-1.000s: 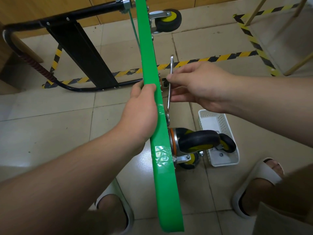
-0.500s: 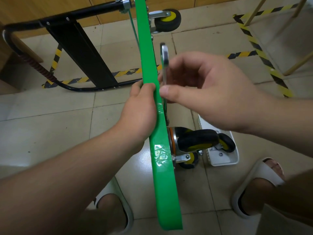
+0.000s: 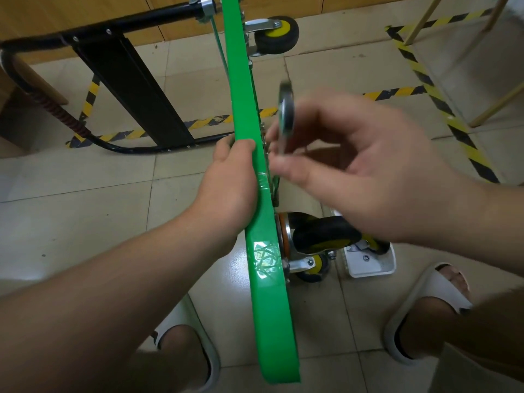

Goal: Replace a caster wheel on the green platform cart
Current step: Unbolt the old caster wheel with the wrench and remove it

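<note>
- Upright on its long edge, the green platform cart (image 3: pixel 263 293) stands on the pale tiled floor (image 3: pixel 85 217). It is seen edge-on as a narrow, glossy green strip running from the top of the view down between the person's feet. A patch of clear tape glints on its rim.
- Its underside faces right and carries black rubber wheels with yellow hubs. A near caster wheel (image 3: pixel 326 231) sits in a chrome swivel bracket with an orange ring at its plate, a lower caster wheel (image 3: pixel 314 266) is just beneath it, and a far caster wheel (image 3: pixel 276 35) is near the top.
- On the opposite side, the black steel handle frame (image 3: pixel 133 89) reaches out to the left.
- About midway along the deck, the left hand (image 3: pixel 229 182) grips the top edge, fingers wrapped over the rim.
- Just right of the deck, the right hand (image 3: pixel 354 171) pinches a silver metal wrench (image 3: pixel 285 114) between thumb and curled fingers. The wrench's ring end sticks up above them, and motion blur hides whether its lower end sits on any fastener.
- Beside the near wheels lies a white plastic basket (image 3: pixel 368 269), partly hidden by the right wrist, with a small metal nut (image 3: pixel 365 258) inside.
- White slippers (image 3: pixel 425 290) cover both feet, and yellow-and-black hazard tape (image 3: pixel 418 72) crosses the tiles beyond.
</note>
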Tool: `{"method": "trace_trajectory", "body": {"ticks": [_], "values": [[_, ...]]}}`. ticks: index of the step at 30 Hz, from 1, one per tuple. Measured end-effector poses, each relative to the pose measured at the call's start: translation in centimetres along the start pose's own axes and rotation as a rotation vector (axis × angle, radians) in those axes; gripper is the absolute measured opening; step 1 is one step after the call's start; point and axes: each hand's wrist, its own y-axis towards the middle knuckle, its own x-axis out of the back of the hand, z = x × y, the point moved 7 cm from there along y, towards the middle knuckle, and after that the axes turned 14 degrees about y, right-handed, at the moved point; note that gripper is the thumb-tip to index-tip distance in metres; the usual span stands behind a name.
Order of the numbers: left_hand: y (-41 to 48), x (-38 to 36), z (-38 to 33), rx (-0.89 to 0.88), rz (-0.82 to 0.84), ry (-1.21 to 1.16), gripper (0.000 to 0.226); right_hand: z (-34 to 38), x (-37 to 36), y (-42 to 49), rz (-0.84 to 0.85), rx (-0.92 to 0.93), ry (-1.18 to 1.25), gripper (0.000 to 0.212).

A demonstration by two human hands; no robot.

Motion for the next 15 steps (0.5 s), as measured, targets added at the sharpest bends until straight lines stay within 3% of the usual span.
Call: {"method": "trace_trajectory", "body": {"ticks": [3,7,11,15], "values": [[0.2,-0.2,0.4,0.058,0.035,0.030,0.042,-0.3,2.1,1.4,-0.167,-0.066,0.050,0.018],[0.3,-0.1,0.4,0.054,0.042,0.068,0.039,-3.6,4.1,2.2,-0.376,-0.333,0.288,0.014],[0.6,-0.1,0.5,0.047,0.044,0.075,0.038,-7.8,3.7,1.2,-0.467,-0.666,0.507,0.026],[0.8,-0.2,0.6,0.051,0.048,0.067,0.040,-9.8,3.1,0.5,-0.515,-0.773,0.589,0.030]]}}
